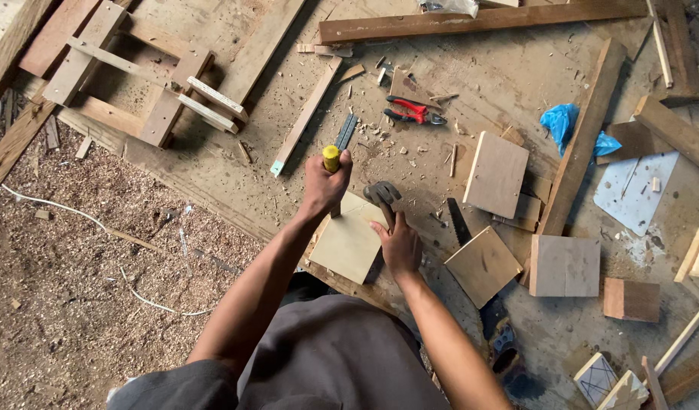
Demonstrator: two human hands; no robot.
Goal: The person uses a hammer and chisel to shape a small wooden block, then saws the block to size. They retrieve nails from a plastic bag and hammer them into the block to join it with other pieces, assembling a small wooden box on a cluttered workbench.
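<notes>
Closest in, the small pale wood panel [349,241] lies flat on the surface [236,182], right in front of the person's lap, one corner pointing away from them. It looks thin, light and stiff, so I'd pinch it by an edge, and I'd guess it slides easily on the sawdust. The right hand [401,247] is wrapped tight around a hammer [383,196] handle, head up and away, long axis running roughly near-to-far over the panel's right edge. The left hand [324,182] is fisted around a yellow-handled chisel [332,163], standing nearly upright on the panel's far corner; tip hidden. Looks like hard steel with a grippy handle. Further out: red-handled pliers [412,111] and a long wood strip [307,115].
</notes>
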